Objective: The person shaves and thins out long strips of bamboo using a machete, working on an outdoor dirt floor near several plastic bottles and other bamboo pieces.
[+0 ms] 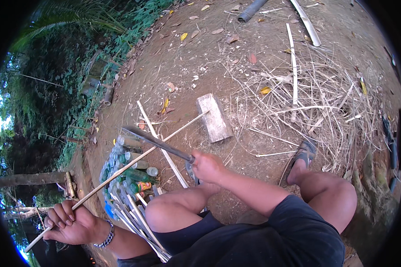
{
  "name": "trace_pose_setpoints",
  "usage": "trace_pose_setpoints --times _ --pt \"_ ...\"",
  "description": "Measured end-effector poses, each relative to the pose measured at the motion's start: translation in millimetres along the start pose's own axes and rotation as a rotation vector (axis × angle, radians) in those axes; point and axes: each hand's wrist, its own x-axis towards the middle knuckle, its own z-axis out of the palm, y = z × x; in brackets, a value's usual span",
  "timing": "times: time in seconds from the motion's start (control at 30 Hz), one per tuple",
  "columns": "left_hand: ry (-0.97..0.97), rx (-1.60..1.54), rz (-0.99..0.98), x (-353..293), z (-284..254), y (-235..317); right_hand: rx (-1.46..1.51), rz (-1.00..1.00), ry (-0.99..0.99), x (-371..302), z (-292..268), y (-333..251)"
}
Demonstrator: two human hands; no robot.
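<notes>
My left hand (75, 222), with a chain bracelet at the wrist, is closed round a long, thin bamboo stick (116, 175) near its lower end. The stick slants up to the right, its far end at the top of a wooden block (214, 119) on the ground. In my right hand (207, 167) is the handle of a machete (165, 146). Its dark blade points left and crosses the stick about midway along; I cannot tell whether they touch. Several split bamboo strips (136, 218) lean beside my left knee.
Glass and plastic bottles (128, 167) lie piled at the left. A heap of shavings (316, 95) covers the ground on the right, near my sandalled foot (304, 155). Farther off lie a grey pipe (252, 10) and a long split strip (306, 22). Green plants (84, 58) border the left.
</notes>
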Motion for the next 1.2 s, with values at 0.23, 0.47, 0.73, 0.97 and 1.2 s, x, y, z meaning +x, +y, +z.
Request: trace_pose_setpoints --times 0.23,0.47,0.73,0.97,1.2 --pt "-0.053 -0.017 0.028 -10 5 5 0.046 0.0 0.06 -16 -5 -41" --pt "-0.018 0.033 0.051 -14 16 -2 -0.007 0.066 -0.065 -9 -2 -16" --pt "-0.021 0.0 0.05 -8 11 -1 -0.065 0.028 -0.129 -6 -28 -33" --pt "-0.015 0.02 0.009 2 16 -8 -0.125 0.312 0.018 30 -26 87" --pt "-0.035 0.072 0.04 16 13 -8 -0.097 -0.11 -0.095 22 -26 -6"
